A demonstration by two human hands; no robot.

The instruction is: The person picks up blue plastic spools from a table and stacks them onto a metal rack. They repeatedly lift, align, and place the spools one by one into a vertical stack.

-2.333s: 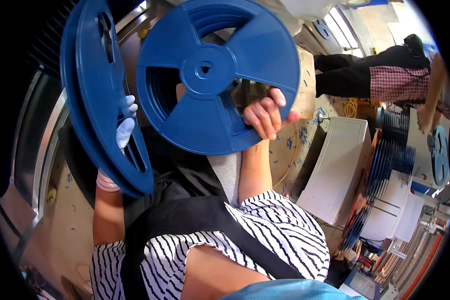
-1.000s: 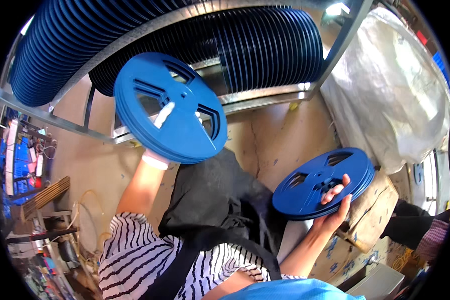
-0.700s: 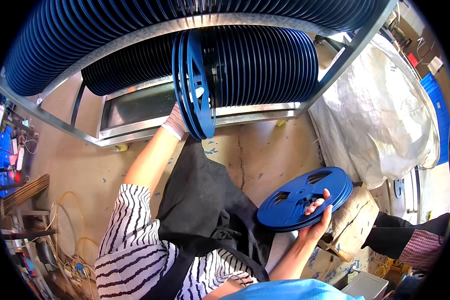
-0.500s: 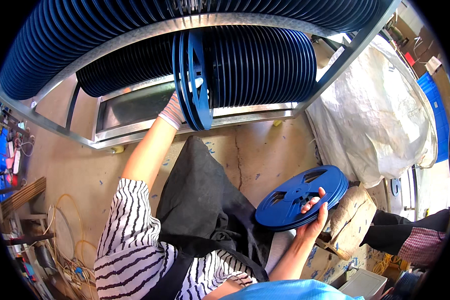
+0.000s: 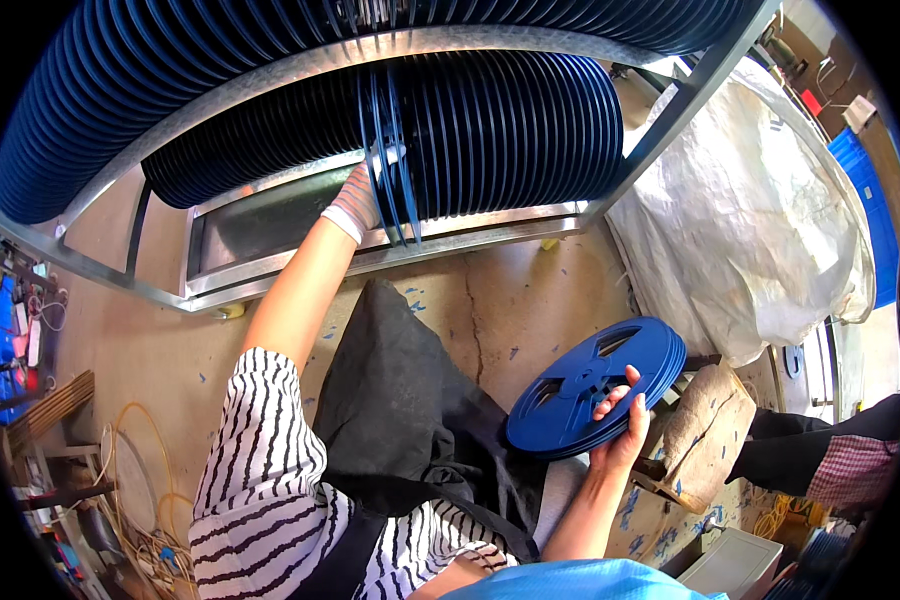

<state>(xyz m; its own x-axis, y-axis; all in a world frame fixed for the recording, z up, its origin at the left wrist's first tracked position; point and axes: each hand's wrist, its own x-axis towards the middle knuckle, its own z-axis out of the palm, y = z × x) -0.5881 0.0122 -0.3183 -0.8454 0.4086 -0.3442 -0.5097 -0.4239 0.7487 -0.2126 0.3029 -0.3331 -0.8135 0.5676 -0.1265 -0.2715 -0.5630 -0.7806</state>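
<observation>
My left hand (image 5: 355,203), in a striped glove, reaches into the lower row of the metal rack. Its fingers are closed on a few thin blue reels (image 5: 407,200), which stand on edge in the gap between the dark blue reels (image 5: 260,135) on the left and those (image 5: 520,130) on the right. The fingertips are partly hidden by the reels. Low on the right, my bare right hand (image 5: 622,430) grips a stack of blue reels (image 5: 560,405) with cut-out openings, tilted beside my knee. Its fingers come through an opening in the top reel.
A metal frame (image 5: 650,135) carries another long row of reels (image 5: 120,110) above. To the right sits a large white sack (image 5: 740,220). A worn wooden stool (image 5: 710,435) and a person's sleeve (image 5: 850,475) are at the lower right. Tangled cables (image 5: 155,545) lie lower left.
The reels at my left hand have moved in from the front and turned edge-on, nearly in line with the row. My right hand's stack has shifted slightly and tilted more.
</observation>
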